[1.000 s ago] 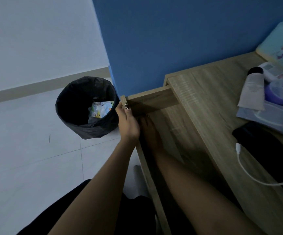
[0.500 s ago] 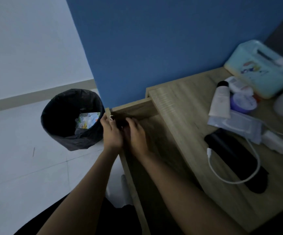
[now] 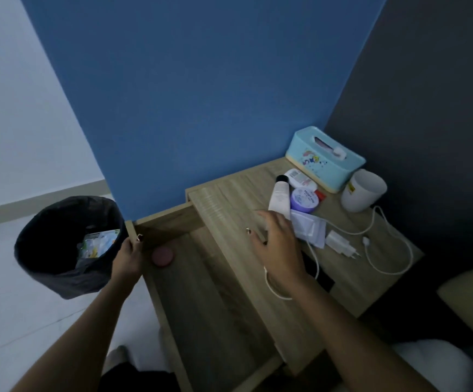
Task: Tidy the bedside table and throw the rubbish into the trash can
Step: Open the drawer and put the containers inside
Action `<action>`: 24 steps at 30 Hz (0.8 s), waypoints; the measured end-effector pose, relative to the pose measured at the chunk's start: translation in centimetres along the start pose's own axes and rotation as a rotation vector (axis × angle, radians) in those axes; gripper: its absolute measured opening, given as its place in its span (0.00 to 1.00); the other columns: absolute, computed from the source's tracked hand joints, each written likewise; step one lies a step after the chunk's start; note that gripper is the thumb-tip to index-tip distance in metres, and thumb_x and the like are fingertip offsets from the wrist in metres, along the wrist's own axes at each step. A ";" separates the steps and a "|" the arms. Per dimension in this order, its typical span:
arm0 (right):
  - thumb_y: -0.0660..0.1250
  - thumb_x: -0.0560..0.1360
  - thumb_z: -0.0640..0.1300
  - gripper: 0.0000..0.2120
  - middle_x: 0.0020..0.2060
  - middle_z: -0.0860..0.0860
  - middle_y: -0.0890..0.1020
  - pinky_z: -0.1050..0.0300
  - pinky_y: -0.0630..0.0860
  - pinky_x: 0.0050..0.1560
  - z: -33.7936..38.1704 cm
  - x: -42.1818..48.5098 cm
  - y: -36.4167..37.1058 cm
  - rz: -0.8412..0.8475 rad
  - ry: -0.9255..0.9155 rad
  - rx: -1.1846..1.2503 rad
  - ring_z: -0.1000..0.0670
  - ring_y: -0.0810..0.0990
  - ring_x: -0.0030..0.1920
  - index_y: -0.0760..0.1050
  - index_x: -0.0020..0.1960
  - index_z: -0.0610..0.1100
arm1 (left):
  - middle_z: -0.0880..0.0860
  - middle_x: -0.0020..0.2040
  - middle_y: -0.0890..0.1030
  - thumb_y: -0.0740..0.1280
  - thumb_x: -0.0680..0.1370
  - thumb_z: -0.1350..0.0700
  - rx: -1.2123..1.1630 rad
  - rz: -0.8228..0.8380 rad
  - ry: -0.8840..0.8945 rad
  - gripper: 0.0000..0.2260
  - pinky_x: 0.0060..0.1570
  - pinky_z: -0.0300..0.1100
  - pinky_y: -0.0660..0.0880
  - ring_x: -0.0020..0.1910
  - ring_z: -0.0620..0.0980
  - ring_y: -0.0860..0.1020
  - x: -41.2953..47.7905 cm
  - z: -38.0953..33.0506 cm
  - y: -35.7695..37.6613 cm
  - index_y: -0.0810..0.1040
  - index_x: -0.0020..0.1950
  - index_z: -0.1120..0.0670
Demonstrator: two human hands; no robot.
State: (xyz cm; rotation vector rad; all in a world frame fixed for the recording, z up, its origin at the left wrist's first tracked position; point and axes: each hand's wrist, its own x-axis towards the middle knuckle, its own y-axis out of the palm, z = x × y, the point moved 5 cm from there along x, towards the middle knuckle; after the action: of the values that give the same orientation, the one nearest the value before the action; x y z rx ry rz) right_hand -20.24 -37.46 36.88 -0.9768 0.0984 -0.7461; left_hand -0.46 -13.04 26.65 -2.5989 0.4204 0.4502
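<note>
**Drawer open, one hand on its edge, the other over the tabletop**

The left hand [image 3: 127,257] grips the front edge of the open drawer [image 3: 215,301], where a pink disc [image 3: 162,256] lies at the hand's 3 o'clock. The right hand [image 3: 279,244] hovers over the table [image 3: 229,199], fingers spread and empty, with the tube [image 3: 280,195], jar [image 3: 304,199] and packet [image 3: 308,229] toward its 1 o'clock. The bin [image 3: 57,247], holding wrappers, stands on the floor at the drawer's 9 o'clock.
</note>
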 end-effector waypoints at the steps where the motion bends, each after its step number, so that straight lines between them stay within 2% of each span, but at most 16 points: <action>1: 0.68 0.75 0.47 0.20 0.61 0.50 0.76 0.56 0.73 0.58 -0.8 -0.3 -0.6 0.005 0.016 -0.009 0.50 0.72 0.62 0.70 0.65 0.50 | 0.60 0.58 0.76 0.53 0.82 0.50 -0.003 0.013 -0.006 0.18 0.53 0.55 0.73 0.55 0.58 0.75 -0.3 0.0 0.1 0.69 0.68 0.57; 5: 0.69 0.74 0.49 0.22 0.64 0.51 0.74 0.59 0.69 0.59 -3.1 -2.0 -1.7 0.029 0.049 -0.070 0.49 0.70 0.66 0.69 0.66 0.50 | 0.61 0.54 0.77 0.54 0.82 0.54 0.011 0.019 -0.004 0.15 0.45 0.48 0.71 0.49 0.55 0.75 -0.6 -0.1 0.0 0.70 0.66 0.60; 10: 0.70 0.72 0.53 0.26 0.65 0.49 0.73 0.51 0.71 0.64 -4.9 -3.7 -1.5 0.105 0.070 -0.193 0.48 0.69 0.66 0.67 0.67 0.48 | 0.59 0.52 0.75 0.55 0.82 0.56 0.038 0.049 0.003 0.15 0.36 0.41 0.69 0.43 0.51 0.73 -0.1 -0.2 0.0 0.70 0.65 0.61; 16: 0.72 0.70 0.53 0.32 0.66 0.47 0.73 0.47 0.75 0.62 -6.0 -4.5 -1.8 0.091 0.198 -0.187 0.47 0.72 0.65 0.65 0.70 0.47 | 0.58 0.53 0.74 0.54 0.83 0.55 0.073 0.058 0.045 0.15 0.38 0.41 0.69 0.42 0.48 0.73 0.0 -0.1 -0.2 0.69 0.67 0.60; 20: 0.71 0.72 0.52 0.34 0.65 0.47 0.75 0.46 0.77 0.58 -5.9 -4.0 -2.0 0.150 0.209 -0.197 0.46 0.76 0.63 0.60 0.72 0.49 | 0.61 0.59 0.75 0.55 0.82 0.54 0.087 0.057 0.050 0.17 0.50 0.48 0.70 0.52 0.54 0.73 0.1 0.0 -0.2 0.68 0.68 0.60; 24: 0.70 0.74 0.52 0.36 0.68 0.45 0.72 0.48 0.75 0.61 -5.0 -2.7 -2.3 0.169 0.232 -0.145 0.45 0.73 0.65 0.55 0.75 0.50 | 0.61 0.57 0.75 0.54 0.83 0.54 0.098 0.065 0.052 0.16 0.47 0.47 0.70 0.50 0.54 0.74 0.1 0.0 -0.2 0.69 0.67 0.61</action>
State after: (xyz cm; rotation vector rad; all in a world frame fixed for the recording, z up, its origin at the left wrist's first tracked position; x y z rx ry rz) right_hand -25.48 -40.15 35.12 -1.0023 0.4367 -0.7005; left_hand -0.27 -12.94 26.70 -2.5118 0.5330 0.3751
